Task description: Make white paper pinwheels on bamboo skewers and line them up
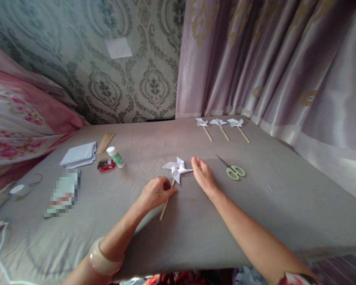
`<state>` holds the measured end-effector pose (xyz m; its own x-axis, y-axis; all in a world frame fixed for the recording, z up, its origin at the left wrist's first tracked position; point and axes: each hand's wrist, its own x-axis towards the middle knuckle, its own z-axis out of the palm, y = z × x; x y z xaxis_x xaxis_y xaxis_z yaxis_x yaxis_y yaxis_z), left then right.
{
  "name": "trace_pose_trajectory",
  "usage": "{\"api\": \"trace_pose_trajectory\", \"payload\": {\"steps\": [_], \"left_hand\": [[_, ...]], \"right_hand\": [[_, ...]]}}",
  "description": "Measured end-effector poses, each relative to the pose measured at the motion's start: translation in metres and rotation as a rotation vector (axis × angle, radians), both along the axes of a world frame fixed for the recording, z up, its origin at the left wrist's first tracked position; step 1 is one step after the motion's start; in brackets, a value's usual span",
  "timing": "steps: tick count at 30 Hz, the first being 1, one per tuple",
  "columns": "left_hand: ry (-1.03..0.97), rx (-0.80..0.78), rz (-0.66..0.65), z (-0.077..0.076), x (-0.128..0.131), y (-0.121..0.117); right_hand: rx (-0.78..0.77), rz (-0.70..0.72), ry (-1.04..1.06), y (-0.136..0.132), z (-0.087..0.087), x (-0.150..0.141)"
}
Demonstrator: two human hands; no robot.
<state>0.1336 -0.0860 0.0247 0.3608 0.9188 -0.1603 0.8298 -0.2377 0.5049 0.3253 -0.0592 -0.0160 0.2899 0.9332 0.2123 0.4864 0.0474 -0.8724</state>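
Note:
A white paper pinwheel (177, 169) on a thin wooden stick (164, 209) is in front of me, in the middle of the cloth-covered table. My left hand (158, 193) pinches the stick just below the paper blades, thumb and fingertips closed round it. On the other side, my right hand (202, 174) is held edge-on beside the right blade, its fingers stretched out and slightly curved. Its palm side is at that blade's tip; whether it touches is hard to tell. To its right lie scissors (235, 172) with green handles, their blades pointing away to the upper left.
Three finished-looking pinwheels (219, 122) lie in a row at the back right. Left of centre are a glue stick (116, 157), a small red box (105, 164), wooden sticks (105, 143) and white paper (78, 154). A blurred packet (63, 194) and a white cable (1, 253) lie further left.

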Motion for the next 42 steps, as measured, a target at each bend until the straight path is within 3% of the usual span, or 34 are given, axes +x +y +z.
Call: {"api": "trace_pose_trajectory", "payload": {"steps": [3,6,12,16,22,29,39,42], "left_hand": [[0.055,0.019,0.072,-0.001,0.008,-0.001],[-0.024,0.016,0.161,0.001,0.011,0.006],[-0.579,0.241,0.259,-0.001,0.014,0.037],[-0.850,0.202,0.201,-0.012,0.024,0.053],[-0.912,0.174,0.118,-0.031,0.035,0.053],[-0.962,0.063,0.141,-0.021,0.028,0.050],[-1.029,-0.040,0.155,-0.024,0.024,0.047],[-1.040,-0.030,0.151,-0.023,0.024,0.047]], "right_hand": [[0.028,-0.008,0.052,0.001,-0.001,0.001],[0.072,-0.026,0.127,0.003,0.001,0.002],[0.269,-0.195,0.166,0.002,0.013,0.010],[0.348,-0.207,0.121,-0.001,0.018,0.011],[0.508,-0.219,-0.063,-0.007,0.031,0.011],[0.645,-0.178,-0.396,-0.006,0.053,0.017],[0.496,-0.169,-0.769,0.008,0.088,0.010],[0.449,-0.190,-0.835,0.005,0.091,0.005]]}}
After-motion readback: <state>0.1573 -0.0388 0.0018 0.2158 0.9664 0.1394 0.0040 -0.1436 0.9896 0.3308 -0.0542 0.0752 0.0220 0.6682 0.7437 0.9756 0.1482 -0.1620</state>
